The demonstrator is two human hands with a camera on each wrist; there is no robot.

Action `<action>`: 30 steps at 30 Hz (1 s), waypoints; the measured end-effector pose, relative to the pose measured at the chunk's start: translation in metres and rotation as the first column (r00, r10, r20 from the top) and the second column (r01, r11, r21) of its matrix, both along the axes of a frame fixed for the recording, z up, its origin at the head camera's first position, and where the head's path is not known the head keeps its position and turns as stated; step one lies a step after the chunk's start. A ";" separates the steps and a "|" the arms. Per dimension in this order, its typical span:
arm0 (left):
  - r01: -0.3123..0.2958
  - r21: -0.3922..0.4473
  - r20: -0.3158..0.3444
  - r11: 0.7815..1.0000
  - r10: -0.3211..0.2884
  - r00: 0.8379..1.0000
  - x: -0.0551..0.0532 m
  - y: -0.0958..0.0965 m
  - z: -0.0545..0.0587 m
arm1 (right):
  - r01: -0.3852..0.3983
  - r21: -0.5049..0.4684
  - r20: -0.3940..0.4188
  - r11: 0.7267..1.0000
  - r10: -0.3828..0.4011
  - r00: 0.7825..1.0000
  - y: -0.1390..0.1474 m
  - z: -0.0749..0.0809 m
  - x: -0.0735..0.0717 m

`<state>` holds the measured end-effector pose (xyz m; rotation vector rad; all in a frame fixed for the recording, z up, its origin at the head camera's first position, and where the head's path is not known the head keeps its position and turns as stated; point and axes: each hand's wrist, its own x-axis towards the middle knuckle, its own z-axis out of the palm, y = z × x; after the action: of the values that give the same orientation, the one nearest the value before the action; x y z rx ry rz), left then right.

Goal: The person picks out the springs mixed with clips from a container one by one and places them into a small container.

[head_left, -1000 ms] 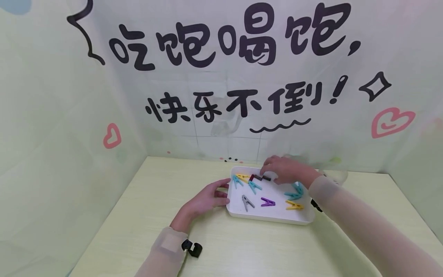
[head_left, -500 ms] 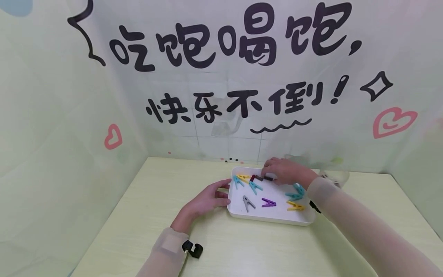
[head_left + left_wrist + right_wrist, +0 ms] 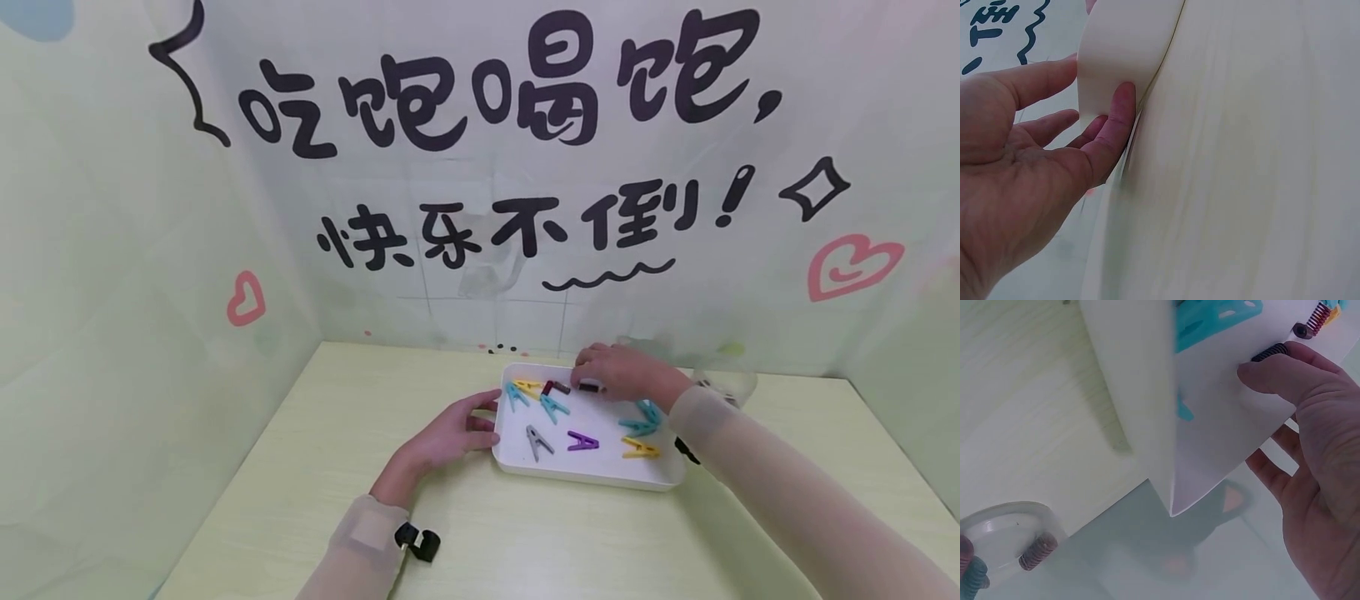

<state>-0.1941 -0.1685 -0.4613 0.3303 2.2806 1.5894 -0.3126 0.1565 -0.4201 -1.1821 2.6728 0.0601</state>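
Table [image 3: 472, 542], pale; white tray [image 3: 562, 472] placed upon it. Left hand [image 3: 442, 433]: fingers held apart, rested against the tray's left wall. Right hand [image 3: 628, 372]: dark spring [image 3: 1270, 351] pinched between thumb and forefinger, inside the tray by its far wall; pinch shown clearly only at the right wrist. Clear dish [image 3: 1007, 511], faint in the head view; coloured coils, probably springs, contained. Clothespins [image 3: 583, 441]: purple, grey, yellow, teal, all in the tray. Red spring [image 3: 1318, 319]: likewise.

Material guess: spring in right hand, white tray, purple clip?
Dark spring: probably metal wire, maybe coated; fine coils, dull surface. White tray: likely plastic; smooth, even-coloured wall. Purple clip: looks like moulded plastic; solid colour, finish too small to judge.
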 end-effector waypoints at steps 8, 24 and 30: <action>0.007 -0.002 -0.003 1.000 -0.007 1.000 0.001 0.001 -0.001 | -0.059 0.016 -0.057 0.998 0.060 0.997 0.001 -0.006 -0.003; 0.006 -0.010 0.001 1.000 -0.006 1.000 0.002 0.002 0.005 | 0.069 -0.117 0.086 0.991 -0.059 0.995 0.010 0.011 0.006; 0.010 -0.005 -0.002 1.000 -0.010 1.000 0.002 0.001 0.004 | 0.087 -0.223 0.120 0.971 -0.061 0.991 0.020 0.014 0.006</action>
<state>-0.1920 -0.1675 -0.4577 0.3420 2.2806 1.5794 -0.3063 0.1764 -0.4057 -1.1092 2.6745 -0.3242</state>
